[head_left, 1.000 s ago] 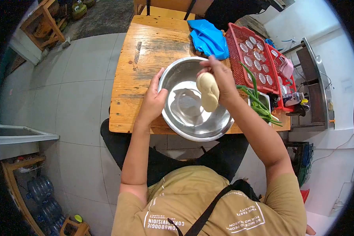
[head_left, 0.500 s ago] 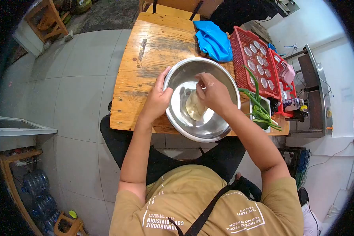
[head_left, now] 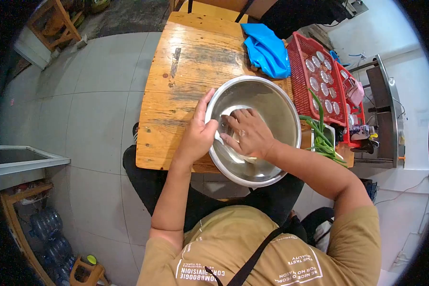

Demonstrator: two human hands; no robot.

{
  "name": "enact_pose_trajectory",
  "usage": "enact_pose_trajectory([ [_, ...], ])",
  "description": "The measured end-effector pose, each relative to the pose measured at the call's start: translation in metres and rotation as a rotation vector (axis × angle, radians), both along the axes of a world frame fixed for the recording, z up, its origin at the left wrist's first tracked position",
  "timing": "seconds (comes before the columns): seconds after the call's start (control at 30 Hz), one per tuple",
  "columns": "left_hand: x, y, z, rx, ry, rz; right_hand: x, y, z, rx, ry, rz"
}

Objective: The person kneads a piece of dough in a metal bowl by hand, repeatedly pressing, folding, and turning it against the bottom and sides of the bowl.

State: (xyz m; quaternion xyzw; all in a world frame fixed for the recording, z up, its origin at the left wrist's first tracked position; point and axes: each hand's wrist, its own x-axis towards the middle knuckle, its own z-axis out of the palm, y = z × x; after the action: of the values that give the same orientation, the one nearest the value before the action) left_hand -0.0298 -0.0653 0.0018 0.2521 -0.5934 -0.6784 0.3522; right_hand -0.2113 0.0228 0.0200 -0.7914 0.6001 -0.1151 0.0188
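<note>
A large stainless steel bowl (head_left: 285, 102) rests on the near edge of the wooden table. My left hand (head_left: 199, 131) grips its left rim, with the thumb on the inner side and the fingers along the outside. Inside the bowl, my right hand (head_left: 248, 132) is held palm down with its fingers spread. Beneath the right hand is a pale, slightly see-through mass (head_left: 250, 159). The hand hides most of it, and I cannot make out its kind.
Right of the bowl, green onions (head_left: 322, 136) lie over a metal tray. Behind them stands a red plastic basket (head_left: 302, 71) of clear round cups or lids. A blue plastic bag (head_left: 267, 50) lies at the back of the wooden table (head_left: 167, 109).
My right hand has gone from bunched fingers over the pale mass to spread fingers pressed low in the bowl. The left hand stays on the rim. The whole view has shifted slightly.
</note>
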Motion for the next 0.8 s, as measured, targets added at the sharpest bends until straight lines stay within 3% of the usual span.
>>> enact_pose_trajectory([
  [0.13,0.002,-0.001,0.004,-0.017,-0.058,-0.023,0.001,-0.011,-0.013,0.104,0.009,0.057],
  [0.27,0.004,-0.004,0.003,-0.088,-0.106,-0.031,0.003,-0.034,-0.025,0.027,-0.100,0.162],
  [0.47,0.000,0.002,0.001,-0.060,-0.098,0.008,0.004,-0.047,-0.038,-0.067,-0.301,-0.061],
  [0.53,-0.003,0.001,0.000,-0.078,-0.061,0.032,0.000,-0.048,-0.038,0.140,-0.426,-0.232],
  [0.57,-0.002,-0.001,0.002,-0.040,-0.089,0.020,-0.006,-0.051,-0.035,0.381,-0.721,-0.328],
  [0.67,-0.004,-0.002,0.001,-0.028,-0.081,0.023,-0.016,-0.045,-0.002,0.307,-0.801,-0.301],
  [0.7,-0.005,-0.001,0.000,-0.024,-0.041,0.034,-0.016,-0.034,0.026,0.218,-0.330,-0.122],
  [0.73,-0.007,0.001,-0.002,-0.035,-0.048,0.036,-0.012,-0.016,0.024,0.209,-0.337,-0.117],
  [0.8,-0.009,0.004,-0.002,0.029,-0.053,0.092,0.002,0.023,0.015,0.095,0.224,-0.275],
])
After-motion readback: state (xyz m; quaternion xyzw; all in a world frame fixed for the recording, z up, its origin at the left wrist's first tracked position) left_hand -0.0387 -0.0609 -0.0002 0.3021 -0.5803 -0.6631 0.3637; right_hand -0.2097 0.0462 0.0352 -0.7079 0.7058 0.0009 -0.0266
